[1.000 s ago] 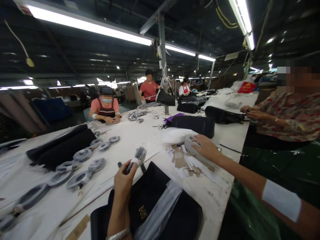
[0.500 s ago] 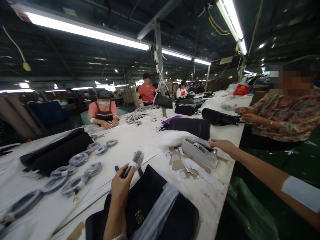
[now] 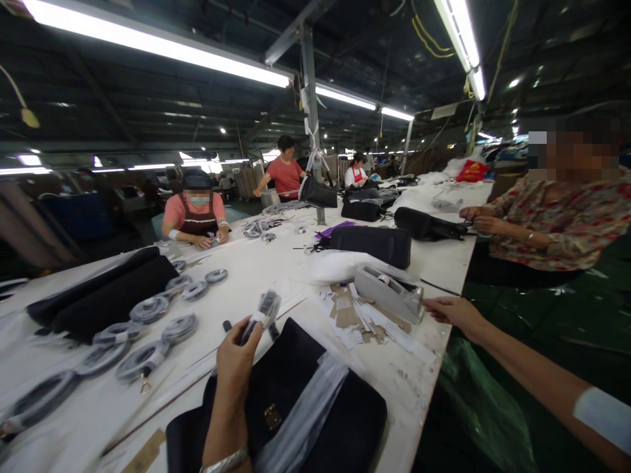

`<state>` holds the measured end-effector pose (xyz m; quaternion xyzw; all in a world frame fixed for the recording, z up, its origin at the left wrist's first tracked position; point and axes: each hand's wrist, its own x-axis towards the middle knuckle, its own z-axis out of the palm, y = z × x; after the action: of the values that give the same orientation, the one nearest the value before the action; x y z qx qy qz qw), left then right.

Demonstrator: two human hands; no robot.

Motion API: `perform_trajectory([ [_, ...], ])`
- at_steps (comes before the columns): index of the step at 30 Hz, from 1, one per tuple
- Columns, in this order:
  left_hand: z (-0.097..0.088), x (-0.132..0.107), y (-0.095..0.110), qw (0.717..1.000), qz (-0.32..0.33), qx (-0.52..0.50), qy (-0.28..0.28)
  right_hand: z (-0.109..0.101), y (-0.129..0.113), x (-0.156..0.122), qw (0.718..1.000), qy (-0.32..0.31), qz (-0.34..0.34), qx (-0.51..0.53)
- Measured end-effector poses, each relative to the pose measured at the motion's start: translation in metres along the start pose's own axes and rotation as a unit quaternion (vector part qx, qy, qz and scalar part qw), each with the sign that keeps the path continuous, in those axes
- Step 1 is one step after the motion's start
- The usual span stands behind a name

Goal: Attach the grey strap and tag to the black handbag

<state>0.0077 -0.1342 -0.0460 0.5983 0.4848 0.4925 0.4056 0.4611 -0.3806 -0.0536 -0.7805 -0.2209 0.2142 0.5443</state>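
My left hand (image 3: 236,355) is closed around a small coiled strap (image 3: 267,305) in clear plastic with a white band, raised over the table. Below it lies a black handbag (image 3: 335,401) with a gold clasp (image 3: 271,416); a translucent wrapping strip (image 3: 305,420) runs across its front. A grey tape dispenser (image 3: 389,295) stands on the table to the right. At its cutter end, my right hand (image 3: 451,312) has fingers and thumb pinched together; anything between them is too small to make out.
Several wrapped coiled straps (image 3: 148,310) line the left of the white table (image 3: 256,266), beside black bags (image 3: 108,295). Paper scraps (image 3: 352,315) lie by the dispenser. More black bags (image 3: 369,243) sit further back. Co-workers sit or stand around; one (image 3: 557,223) is close on the right.
My right hand has moved from beside the dispenser's body to its cutter end, slightly right and lower. The left hand still holds the coiled strap; the whole view has shifted slightly.
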Motion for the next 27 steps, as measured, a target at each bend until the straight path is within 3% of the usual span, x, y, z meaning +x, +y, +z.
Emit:
perform_trajectory([
  [4,0.001,-0.002,0.004,1.000,0.001,-0.012,0.005,0.010,0.009,-0.012,0.998,0.051,-0.032,0.003],
  [8,0.004,-0.004,0.005,0.999,0.006,-0.033,-0.003,0.040,-0.014,-0.046,0.994,0.031,-0.107,0.012],
  [13,0.004,-0.008,0.008,0.997,0.041,-0.065,-0.012,0.130,-0.083,-0.102,0.972,-0.125,-0.196,0.039],
  [17,0.004,-0.008,0.009,0.996,0.065,-0.057,0.002,0.210,-0.127,-0.139,0.929,-0.276,-0.226,0.100],
  [22,0.004,-0.009,0.012,0.994,0.094,-0.051,0.008,0.282,-0.141,-0.154,0.908,-0.354,-0.181,0.130],
  [27,0.003,-0.009,0.012,0.992,0.114,-0.052,0.005,0.312,-0.137,-0.150,0.916,-0.349,-0.139,0.142],
])
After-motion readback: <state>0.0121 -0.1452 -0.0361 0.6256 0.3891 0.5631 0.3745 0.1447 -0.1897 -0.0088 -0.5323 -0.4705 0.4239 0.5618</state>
